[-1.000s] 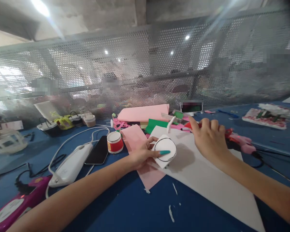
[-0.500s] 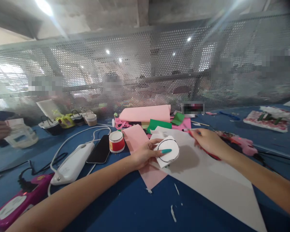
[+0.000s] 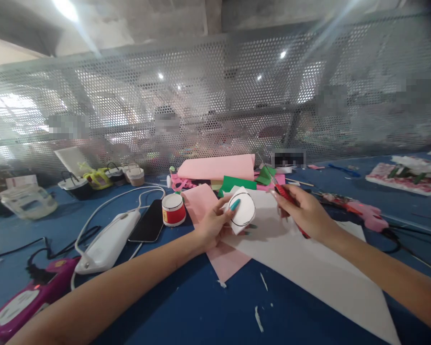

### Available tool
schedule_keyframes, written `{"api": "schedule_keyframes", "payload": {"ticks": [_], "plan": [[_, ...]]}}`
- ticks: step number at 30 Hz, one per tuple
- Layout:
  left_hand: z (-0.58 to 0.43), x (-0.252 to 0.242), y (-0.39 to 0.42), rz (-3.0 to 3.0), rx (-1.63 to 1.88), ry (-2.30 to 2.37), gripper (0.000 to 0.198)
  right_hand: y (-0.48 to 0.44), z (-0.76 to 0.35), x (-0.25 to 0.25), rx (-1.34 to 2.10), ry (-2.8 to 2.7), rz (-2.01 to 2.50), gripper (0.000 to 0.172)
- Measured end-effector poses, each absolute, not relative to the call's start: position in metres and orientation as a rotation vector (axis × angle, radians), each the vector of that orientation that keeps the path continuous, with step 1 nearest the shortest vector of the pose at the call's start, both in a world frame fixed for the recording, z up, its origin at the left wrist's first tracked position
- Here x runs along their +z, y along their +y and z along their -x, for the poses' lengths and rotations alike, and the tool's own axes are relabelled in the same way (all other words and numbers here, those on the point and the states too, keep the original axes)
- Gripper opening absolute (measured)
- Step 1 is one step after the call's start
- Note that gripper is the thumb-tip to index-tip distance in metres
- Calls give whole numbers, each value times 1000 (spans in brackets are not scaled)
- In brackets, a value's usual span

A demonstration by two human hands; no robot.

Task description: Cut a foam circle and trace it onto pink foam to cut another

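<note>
A grey perforated screen (image 3: 201,105) stands behind the blue table (image 3: 208,306).

Gadgets and Craft Goods Share a Blue Table (image 3: 187,306)

A magenta power strip (image 3: 21,304) with a lit red light and a plugged-in black cord sits at near left, close to a white power strip (image 3: 109,239). Beside that lies a dark phone (image 3: 149,223). Small tubs (image 3: 73,187) stand in a row behind, near a clear plastic container (image 3: 30,203). A pink paper roll (image 3: 217,167) lies before a perforated metal screen (image 3: 201,105); a pink glue gun (image 3: 368,215) rests at right.
</note>
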State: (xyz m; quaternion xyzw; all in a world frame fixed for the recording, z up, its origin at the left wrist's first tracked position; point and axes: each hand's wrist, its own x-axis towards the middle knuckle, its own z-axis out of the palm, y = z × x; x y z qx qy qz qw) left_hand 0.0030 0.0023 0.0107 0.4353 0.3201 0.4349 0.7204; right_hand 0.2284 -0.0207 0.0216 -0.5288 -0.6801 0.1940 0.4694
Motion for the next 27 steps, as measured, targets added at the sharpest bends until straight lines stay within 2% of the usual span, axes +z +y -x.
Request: {"api": "schedule_keyframes", "payload": {"ticks": [4,6,12,17,27], "plan": [[-6,11,0,-971,981,660,51,-21,-231,21,-20,-1875,1219,31],[-6,11,0,-965,981,647,50,-23,-230,19,-143,-1948,1204,32],[-5,8,2,-973,997,588,49,-34,-227,22,36,-2004,1216,25],[-4,3,3,-982,997,545,56,-33,-229,20,-94,-2120,1125,30],[-1,0,4,-1044,904,471,63,-28,-230,16,-164,-2275,1081,28]]}}
